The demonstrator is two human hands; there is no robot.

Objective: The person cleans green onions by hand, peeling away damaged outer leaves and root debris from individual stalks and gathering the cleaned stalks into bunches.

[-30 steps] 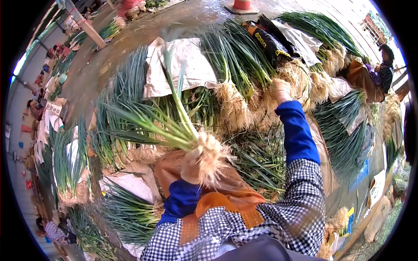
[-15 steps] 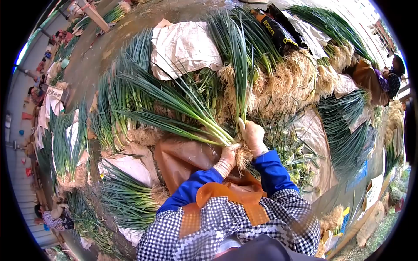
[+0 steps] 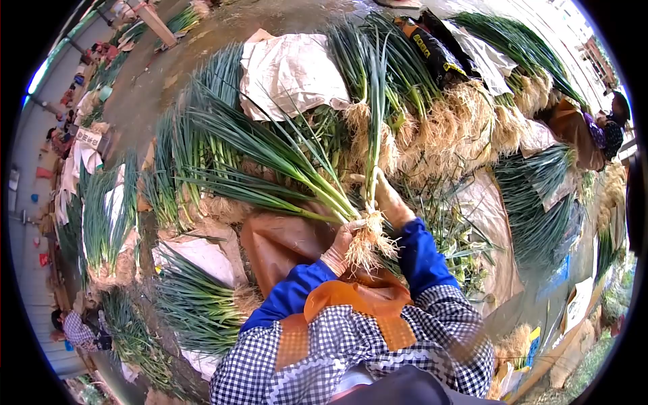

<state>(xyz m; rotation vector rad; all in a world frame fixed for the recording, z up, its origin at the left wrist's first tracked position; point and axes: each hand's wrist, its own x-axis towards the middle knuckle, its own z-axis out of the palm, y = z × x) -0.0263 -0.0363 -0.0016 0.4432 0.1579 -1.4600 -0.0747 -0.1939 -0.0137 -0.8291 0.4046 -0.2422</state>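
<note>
Nearest, a shiny orange-brown plastic apron (image 3: 270, 239) covers the lap, probably to keep off wet and soil. Above it, the bare left hand (image 3: 341, 244), cuffed by a blue sleeve, clasps a fanned bunch of long green onions with pale stems (image 3: 329, 194) just above their straw-coloured roots; gripping there seems to keep the bases together while the leaves spread freely away. The bare right hand (image 3: 390, 200) lies against an upright green onion stalk (image 3: 374, 128) beside that bunch, fingers reaching past its stem; whether they pinch it I cannot tell. Left of the apron lies a low pile of dark-green onions (image 3: 196, 304). Beyond the hands, a crumpled white cloth (image 3: 293, 75) covers part of the heap, perhaps as shade, near a row of bushy tan roots (image 3: 455, 125), apparently aligned for easy reach. Farther back rests a glossy black bag with yellow print (image 3: 442, 61).
</note>
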